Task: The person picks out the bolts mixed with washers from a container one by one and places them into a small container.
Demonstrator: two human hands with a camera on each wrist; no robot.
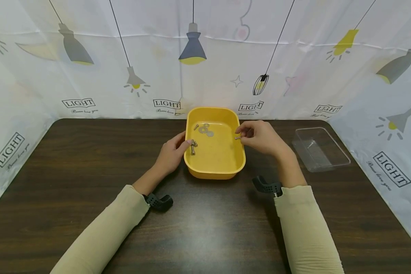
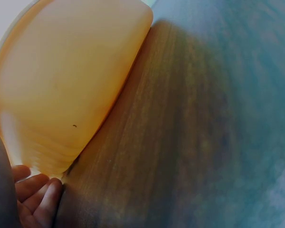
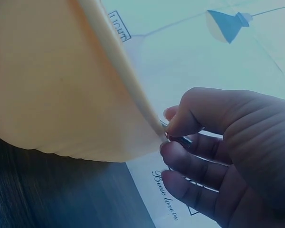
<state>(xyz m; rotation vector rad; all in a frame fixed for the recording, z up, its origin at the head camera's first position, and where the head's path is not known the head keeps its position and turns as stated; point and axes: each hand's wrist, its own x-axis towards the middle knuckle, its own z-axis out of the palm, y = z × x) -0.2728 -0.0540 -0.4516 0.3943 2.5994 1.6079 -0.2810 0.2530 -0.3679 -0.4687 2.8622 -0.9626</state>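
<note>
A yellow plastic tub [image 1: 215, 160] stands on the table before me. My left hand [image 1: 171, 152] holds its left side, thumb over the rim and fingers along the outer wall; the left wrist view shows those fingers [image 2: 40, 194] low against the tub. Just inside, by the thumb, lie several small metal bolts [image 1: 193, 147]. Farther back in the tub are another small bolt [image 1: 196, 126] and several flat washers [image 1: 203, 130]. Over the right rim my right hand [image 1: 260, 137] pinches a small bolt [image 1: 238, 138] between thumb and fingers. In the right wrist view the bolt's shank [image 3: 184, 141] shows between them.
To the right sits a clear plastic box [image 1: 320, 148] on the dark wooden table [image 1: 198, 228]. A white sheet [image 1: 219, 83] printed with lamps hangs along the table's back and sides. Dark wrist mounts [image 1: 161, 202] jut inward from both sleeves.
</note>
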